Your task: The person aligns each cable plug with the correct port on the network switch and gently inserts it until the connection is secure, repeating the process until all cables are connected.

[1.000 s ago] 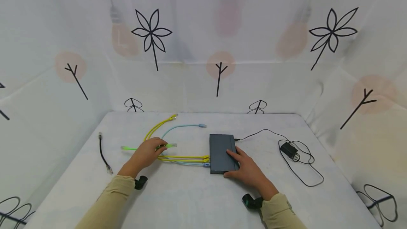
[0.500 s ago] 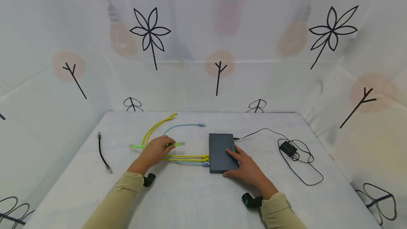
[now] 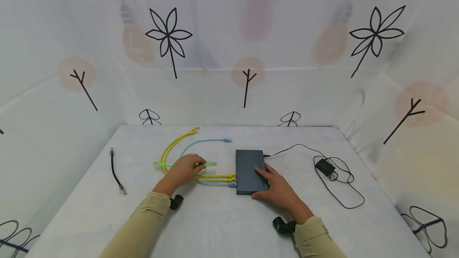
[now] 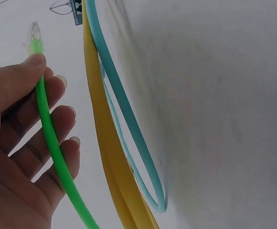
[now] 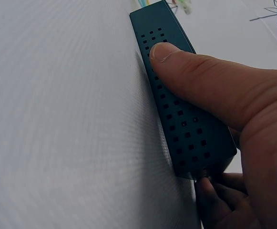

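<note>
My left hand [image 3: 185,168] pinches a green Ethernet cable [image 4: 50,129] just behind its clear plug [image 4: 35,31], thumb against fingers. The plug points right, toward the dark grey network switch [image 3: 249,172]. Yellow Ethernet cables [image 3: 215,178] and a light blue one [image 3: 215,184] are plugged into the switch's left side, and they pass beneath the left hand. My right hand [image 3: 281,192] grips the switch at its near right corner. In the right wrist view the thumb [image 5: 186,67] presses the vented side wall, with other fingers round the far edge.
A short black cable [image 3: 115,173] lies at the table's left. Free plugs of the yellow cables [image 3: 195,130] and a light blue plug [image 3: 227,140] lie farther back. On the right, a black power adapter [image 3: 325,168] sits among its coiled cord, which runs to the switch.
My left hand has moved right with the green cable, bringing its plug closer to the switch. The right hand has stayed on the switch.
</note>
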